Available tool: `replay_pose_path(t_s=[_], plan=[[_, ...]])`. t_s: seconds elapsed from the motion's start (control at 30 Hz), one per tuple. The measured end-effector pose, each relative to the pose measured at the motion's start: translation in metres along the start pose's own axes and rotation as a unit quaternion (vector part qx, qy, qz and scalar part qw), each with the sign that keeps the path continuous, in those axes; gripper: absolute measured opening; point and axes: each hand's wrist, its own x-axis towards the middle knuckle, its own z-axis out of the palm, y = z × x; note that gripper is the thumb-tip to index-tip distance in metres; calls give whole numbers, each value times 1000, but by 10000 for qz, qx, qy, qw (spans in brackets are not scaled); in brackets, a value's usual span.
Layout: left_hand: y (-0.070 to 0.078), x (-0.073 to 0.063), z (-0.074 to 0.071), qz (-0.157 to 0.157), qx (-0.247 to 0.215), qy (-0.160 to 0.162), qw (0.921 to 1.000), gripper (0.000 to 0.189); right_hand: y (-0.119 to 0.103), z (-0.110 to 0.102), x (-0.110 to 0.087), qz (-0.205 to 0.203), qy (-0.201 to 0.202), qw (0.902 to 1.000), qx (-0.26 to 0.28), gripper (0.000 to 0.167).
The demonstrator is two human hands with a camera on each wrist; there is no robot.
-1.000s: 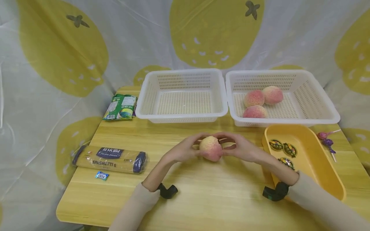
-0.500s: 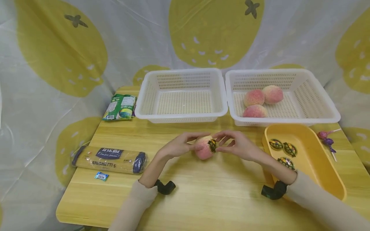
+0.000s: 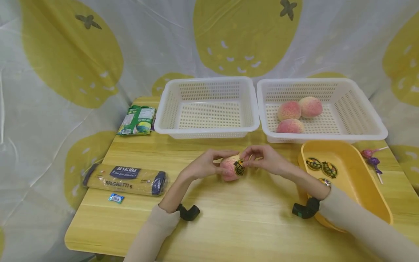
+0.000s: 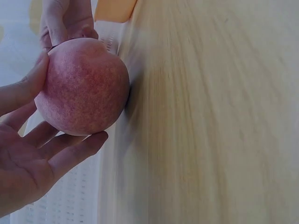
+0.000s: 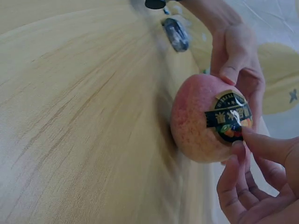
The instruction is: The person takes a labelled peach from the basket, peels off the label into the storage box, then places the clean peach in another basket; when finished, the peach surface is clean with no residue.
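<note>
Just above the front of the wooden table, my left hand [image 3: 203, 166] grips a pink and yellow peach [image 3: 228, 174], thumb on one side and fingers on the other. A round black and gold fruit sticker [image 5: 229, 116] lies against the peach's right side. Thumb and index finger of my right hand [image 3: 266, 160] pinch the sticker's lower edge, as the right wrist view shows. From the left wrist, the peach [image 4: 86, 86] looks plain pink, its sticker hidden on the far side. Behind it part of the right hand [image 4: 70, 21] appears.
Two white plastic baskets stand at the back: the left basket [image 3: 207, 131], and the right basket [image 3: 327, 137] with three peaches. An orange tray [image 3: 363, 174] holds more stickers. Lollipops [image 3: 373, 161] lie right; a spaghetti pack [image 3: 124, 180], small candy [image 3: 116, 198] and green bag [image 3: 137, 120] lie left.
The peach has turned and shifted slightly left, bringing the sticker on its right side into view. The right fingers have drawn together at the sticker's edge; the left hand keeps hold of the peach.
</note>
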Motion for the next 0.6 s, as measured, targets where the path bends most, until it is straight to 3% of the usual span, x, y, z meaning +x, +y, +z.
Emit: replay_pose_path(t_s=[0.23,0.6], plan=[[-4,2,-5,-137,-228,-38,9996,62,3,-1,6,105,-139,9993,328,16],[-14,5,-13,-188,-650,-20,9977,61,-8,4,3,-422,279,9986,-164,16]])
